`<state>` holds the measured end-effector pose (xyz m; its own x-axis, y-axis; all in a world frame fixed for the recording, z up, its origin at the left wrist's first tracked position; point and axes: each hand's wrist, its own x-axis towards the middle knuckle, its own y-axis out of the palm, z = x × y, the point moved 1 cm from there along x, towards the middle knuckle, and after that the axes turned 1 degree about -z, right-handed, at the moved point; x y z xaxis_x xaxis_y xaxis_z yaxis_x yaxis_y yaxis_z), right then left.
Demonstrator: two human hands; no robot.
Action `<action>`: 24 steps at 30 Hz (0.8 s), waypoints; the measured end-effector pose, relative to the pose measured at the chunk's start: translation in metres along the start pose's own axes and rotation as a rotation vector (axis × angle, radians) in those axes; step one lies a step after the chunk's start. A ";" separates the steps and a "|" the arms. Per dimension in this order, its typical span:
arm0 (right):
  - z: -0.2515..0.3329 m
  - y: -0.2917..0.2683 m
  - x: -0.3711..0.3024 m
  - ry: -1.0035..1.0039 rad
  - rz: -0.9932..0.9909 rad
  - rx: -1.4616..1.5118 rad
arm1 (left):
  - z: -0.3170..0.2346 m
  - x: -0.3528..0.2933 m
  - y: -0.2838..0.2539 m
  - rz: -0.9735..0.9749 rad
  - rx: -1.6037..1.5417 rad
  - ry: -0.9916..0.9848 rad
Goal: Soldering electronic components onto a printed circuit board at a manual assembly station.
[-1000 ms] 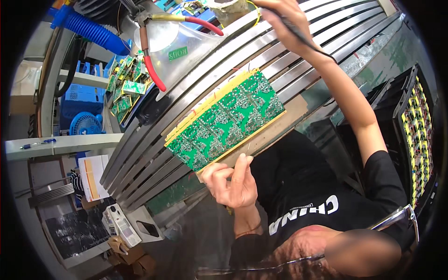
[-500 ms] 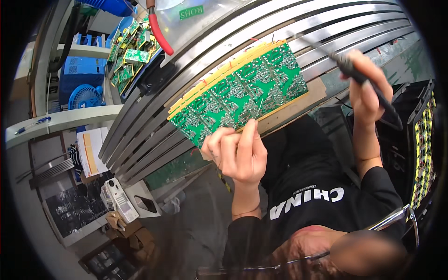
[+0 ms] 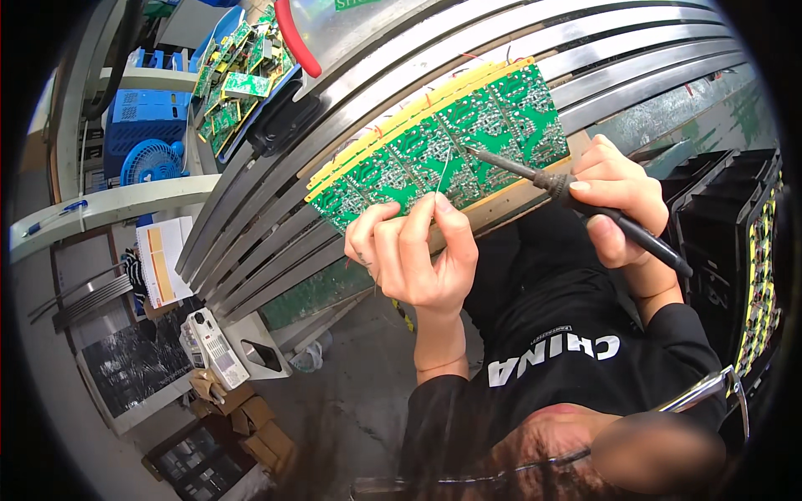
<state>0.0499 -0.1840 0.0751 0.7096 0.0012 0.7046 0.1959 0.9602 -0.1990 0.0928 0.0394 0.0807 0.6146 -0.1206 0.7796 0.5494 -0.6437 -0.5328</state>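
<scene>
A long green circuit board panel point(image 3: 468, 134) with a yellow edge strip lies solder side up across slanted metal rails point(image 3: 276, 225). My left hand point(image 3: 413, 250) rests at the panel's near edge and pinches a thin solder wire point(image 3: 444, 171) that points up onto the board. My right hand point(image 3: 614, 204) grips a black soldering iron point(image 3: 585, 204) like a pen. Its metal tip reaches left to the board, close to the wire's end.
A black tray point(image 3: 752, 275) of yellow parts stands at the right. Several loose green boards point(image 3: 238, 71) lie in a blue bin at the upper left, by a red-handled tool point(image 3: 292, 42). A blue fan point(image 3: 150, 163) and a white device point(image 3: 213, 351) sit lower left.
My right hand came down from the upper rails with the iron and set its tip on the board. My left hand moved up to the panel's edge with the solder wire.
</scene>
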 end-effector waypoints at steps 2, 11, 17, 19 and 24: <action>0.000 0.006 0.004 -0.038 0.000 -0.041 | 0.002 -0.001 0.001 -0.017 -0.006 -0.005; 0.003 0.015 0.011 -0.083 -0.001 -0.105 | 0.008 -0.003 -0.004 -0.036 0.011 -0.006; 0.002 0.017 0.010 -0.087 0.033 -0.109 | 0.012 -0.004 -0.007 -0.038 -0.016 -0.020; -0.001 0.017 0.008 -0.080 0.003 -0.063 | 0.012 -0.005 -0.007 -0.044 -0.004 -0.019; -0.012 0.013 0.000 -0.085 -0.119 0.043 | 0.013 -0.012 -0.008 -0.033 -0.008 -0.014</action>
<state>0.0609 -0.1752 0.0647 0.6226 -0.0914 0.7772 0.2451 0.9660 -0.0828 0.0883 0.0553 0.0711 0.6046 -0.0886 0.7915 0.5645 -0.6534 -0.5044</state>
